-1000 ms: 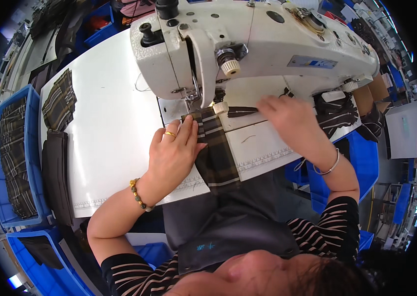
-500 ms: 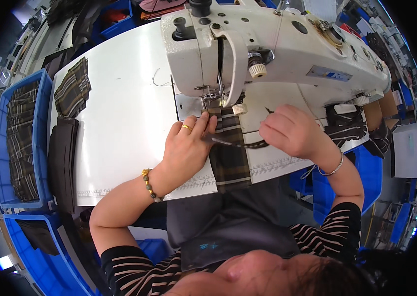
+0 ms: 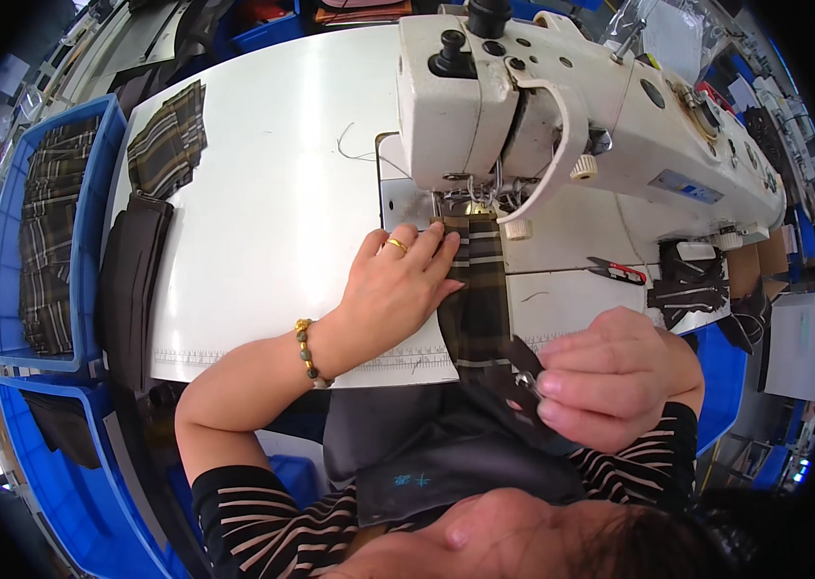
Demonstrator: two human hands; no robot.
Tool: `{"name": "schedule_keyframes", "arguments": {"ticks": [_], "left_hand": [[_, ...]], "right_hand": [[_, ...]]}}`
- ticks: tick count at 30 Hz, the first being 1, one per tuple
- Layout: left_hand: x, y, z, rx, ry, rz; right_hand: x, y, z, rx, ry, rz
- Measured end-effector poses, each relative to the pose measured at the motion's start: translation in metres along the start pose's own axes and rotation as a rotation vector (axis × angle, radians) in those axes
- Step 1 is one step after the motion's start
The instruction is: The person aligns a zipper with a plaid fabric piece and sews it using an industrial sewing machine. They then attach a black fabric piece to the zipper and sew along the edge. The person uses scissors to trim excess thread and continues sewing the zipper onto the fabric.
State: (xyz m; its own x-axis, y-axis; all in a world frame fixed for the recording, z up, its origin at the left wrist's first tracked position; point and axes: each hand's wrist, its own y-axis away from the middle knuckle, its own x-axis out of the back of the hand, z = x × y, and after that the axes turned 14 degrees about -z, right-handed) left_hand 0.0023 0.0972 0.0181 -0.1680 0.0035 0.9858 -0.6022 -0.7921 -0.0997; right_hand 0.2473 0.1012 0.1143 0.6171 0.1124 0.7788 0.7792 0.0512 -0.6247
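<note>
A brown plaid fabric strip (image 3: 481, 289) runs from under the sewing machine's (image 3: 465, 106) needle area to the table's front edge. My left hand (image 3: 398, 285) lies flat on its left side, fingertips close to the presser foot (image 3: 470, 205). Over the front edge, my right hand (image 3: 610, 381) is closed, pinching a dark zipper (image 3: 523, 359). A shiny metal slider (image 3: 523, 379) shows beside those fingertips. Where the zipper meets the fabric is hard to make out. Red-handled thread snips (image 3: 620, 271) rest on the table beyond my right hand.
Folded dark cloth (image 3: 135, 289) and plaid pieces (image 3: 168, 140) lie at the table's left. Beside them stands a blue bin (image 3: 89, 222) of plaid pieces. Dark striped scraps (image 3: 687, 294) sit at the right, and loose thread (image 3: 352, 145) lies left of the machine.
My right hand has come down toward me, off the table's front edge, with the zipper. The snips now show. My left hand stays on the fabric; the whole view has shifted.
</note>
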Motion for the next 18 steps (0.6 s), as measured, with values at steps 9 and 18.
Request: {"name": "schedule_keyframes", "arguments": {"ticks": [9,18], "left_hand": [[0.001,0.002,-0.003,-0.007,-0.025,-0.065],[0.002,0.003,-0.003,0.012,-0.006,-0.022]], "right_hand": [[-0.081,0.042,0.048,-0.392,0.324,-0.294],[-0.094,0.047,0.042,-0.492,0.385,-0.369]]}}
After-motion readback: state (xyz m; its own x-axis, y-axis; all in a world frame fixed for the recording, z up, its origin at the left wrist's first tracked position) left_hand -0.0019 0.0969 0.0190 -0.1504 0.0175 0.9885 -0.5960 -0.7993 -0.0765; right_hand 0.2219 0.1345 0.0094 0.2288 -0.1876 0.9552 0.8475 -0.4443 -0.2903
